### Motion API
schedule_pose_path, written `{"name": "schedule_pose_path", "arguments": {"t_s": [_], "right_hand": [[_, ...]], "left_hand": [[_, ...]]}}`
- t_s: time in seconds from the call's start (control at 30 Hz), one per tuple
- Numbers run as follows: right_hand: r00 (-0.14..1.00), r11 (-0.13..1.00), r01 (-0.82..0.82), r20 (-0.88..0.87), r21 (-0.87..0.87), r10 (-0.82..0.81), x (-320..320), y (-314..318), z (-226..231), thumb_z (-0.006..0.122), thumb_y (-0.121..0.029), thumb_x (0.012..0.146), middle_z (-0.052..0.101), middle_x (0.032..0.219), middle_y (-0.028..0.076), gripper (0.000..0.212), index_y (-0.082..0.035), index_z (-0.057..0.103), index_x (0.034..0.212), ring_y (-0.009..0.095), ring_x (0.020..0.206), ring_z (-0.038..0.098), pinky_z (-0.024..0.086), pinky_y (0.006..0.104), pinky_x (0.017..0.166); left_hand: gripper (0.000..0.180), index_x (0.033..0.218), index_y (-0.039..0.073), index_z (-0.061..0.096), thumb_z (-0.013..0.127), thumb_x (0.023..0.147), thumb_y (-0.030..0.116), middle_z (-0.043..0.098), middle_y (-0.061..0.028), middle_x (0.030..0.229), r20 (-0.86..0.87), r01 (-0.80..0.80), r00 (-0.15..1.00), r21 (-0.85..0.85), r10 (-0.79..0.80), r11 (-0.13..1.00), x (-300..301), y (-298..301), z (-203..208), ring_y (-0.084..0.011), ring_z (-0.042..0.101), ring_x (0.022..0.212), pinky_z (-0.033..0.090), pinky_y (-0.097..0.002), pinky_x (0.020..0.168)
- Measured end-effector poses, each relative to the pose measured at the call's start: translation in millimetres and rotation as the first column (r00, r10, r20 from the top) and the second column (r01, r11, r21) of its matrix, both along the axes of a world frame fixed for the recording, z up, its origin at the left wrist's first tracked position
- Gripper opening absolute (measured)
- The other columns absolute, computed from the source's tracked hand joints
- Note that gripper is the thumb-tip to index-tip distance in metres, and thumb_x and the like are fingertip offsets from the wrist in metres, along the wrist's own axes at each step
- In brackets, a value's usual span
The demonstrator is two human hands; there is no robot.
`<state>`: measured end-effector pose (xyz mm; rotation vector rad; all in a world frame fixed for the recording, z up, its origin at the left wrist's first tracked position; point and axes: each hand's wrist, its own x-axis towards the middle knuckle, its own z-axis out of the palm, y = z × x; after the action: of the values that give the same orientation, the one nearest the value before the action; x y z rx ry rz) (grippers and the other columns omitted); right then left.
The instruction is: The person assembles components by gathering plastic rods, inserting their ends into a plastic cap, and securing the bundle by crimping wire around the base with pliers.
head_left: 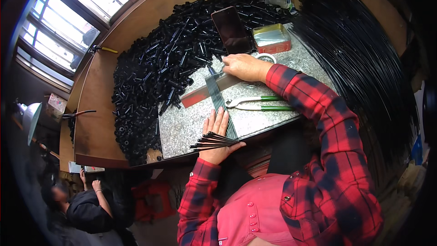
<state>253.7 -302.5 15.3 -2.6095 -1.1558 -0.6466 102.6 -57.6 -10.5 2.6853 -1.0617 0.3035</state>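
My left hand (pixel 215 148) lies at the table's front edge, its fingers stretched together over a bundle of thin grey metal rods (pixel 215 92). Several black rod ends (pixel 214 140) fan leftward across this hand, with the thumb at their right end. The rods cross a bar (pixel 196 96) with a red side. My right hand (pixel 246 67) is closed, fingertips bent beside the far end of the rods; what they pinch is hidden. A small dark piece (pixel 211 69) sits at that end. Pincers (pixel 255 102) with green handles lie right of the rods.
Black tubular parts (pixel 150 68) are heaped left and behind. A phone (pixel 231 29), an open tin (pixel 272 41) and a white ring (pixel 266 57) stand beyond my right hand. Long black rods (pixel 364 41) cover the right side. Another person (pixel 91 209) sits at lower left.
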Motion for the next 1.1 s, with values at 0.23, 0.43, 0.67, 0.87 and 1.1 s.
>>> {"name": "schedule_pose_path", "arguments": {"t_s": [0.23, 0.43, 0.67, 0.87, 1.1], "right_hand": [[0.997, 0.999, -0.044, 0.056, -0.031, 0.046, 5, 6, 8, 0.055, -0.013, 0.082, 0.06, 0.092, 0.012, 0.015, -0.004, 0.066, 0.078, 0.027, 0.094, 0.061, 0.049, 0.0396, 0.083], [0.999, 0.999, -0.039, 0.001, 0.008, 0.039, 5, 7, 3, 0.055, -0.015, 0.083, 0.059, 0.098, 0.013, 0.016, -0.006, 0.068, 0.088, 0.028, 0.097, 0.06, 0.049, 0.0395, 0.085], [0.998, 0.999, -0.017, -0.057, -0.036, 0.015, 2, 9, 9, 0.055, -0.014, 0.084, 0.057, 0.098, 0.012, 0.02, -0.007, 0.069, 0.096, 0.028, 0.101, 0.058, 0.049, 0.039, 0.085], [0.998, 1.0, -0.016, -0.068, -0.021, 0.014, 7, 9, 2, 0.055, -0.015, 0.086, 0.056, 0.097, 0.011, 0.021, -0.008, 0.069, 0.1, 0.028, 0.101, 0.058, 0.049, 0.0388, 0.085], [0.995, 1.0, 0.001, -0.103, -0.018, -0.003, 6, 11, 1, 0.054, -0.016, 0.088, 0.057, 0.097, 0.012, 0.022, -0.008, 0.07, 0.101, 0.028, 0.103, 0.057, 0.049, 0.0393, 0.085]], "left_hand": [[0.113, 0.144, 0.002, 0.034, 0.08, 0.058, 0.058, 0.032, -0.0159, 0.152, -0.018, -0.012, 1.0, 0.008, 0.012, 1.0, 0, 0, 0, -0.036, 0.029, 0.141, 0.025, -0.0498, 0.113], [0.116, 0.144, -0.001, 0.032, 0.082, 0.056, 0.055, 0.03, -0.0214, 0.151, -0.027, -0.028, 0.999, -0.014, 0.028, 1.0, -1, 0, 0, -0.0378, 0.029, 0.14, 0.025, -0.0491, 0.113], [0.119, 0.144, -0.004, 0.03, 0.084, 0.054, 0.054, 0.029, -0.0253, 0.15, -0.042, -0.04, 0.998, -0.023, 0.039, 0.999, 0, 1, -1, -0.0387, 0.029, 0.14, 0.024, -0.0474, 0.114], [0.119, 0.143, -0.004, 0.031, 0.084, 0.054, 0.055, 0.03, -0.0246, 0.15, -0.04, -0.021, 0.999, -0.027, 0.02, 0.999, 1, 0, 1, -0.0395, 0.029, 0.14, 0.024, -0.0473, 0.114], [0.118, 0.144, -0.002, 0.033, 0.083, 0.054, 0.056, 0.032, -0.0213, 0.151, -0.042, -0.046, 0.998, -0.03, 0.044, 0.999, 1, 0, -1, -0.0359, 0.029, 0.141, 0.024, -0.0483, 0.114]]}}
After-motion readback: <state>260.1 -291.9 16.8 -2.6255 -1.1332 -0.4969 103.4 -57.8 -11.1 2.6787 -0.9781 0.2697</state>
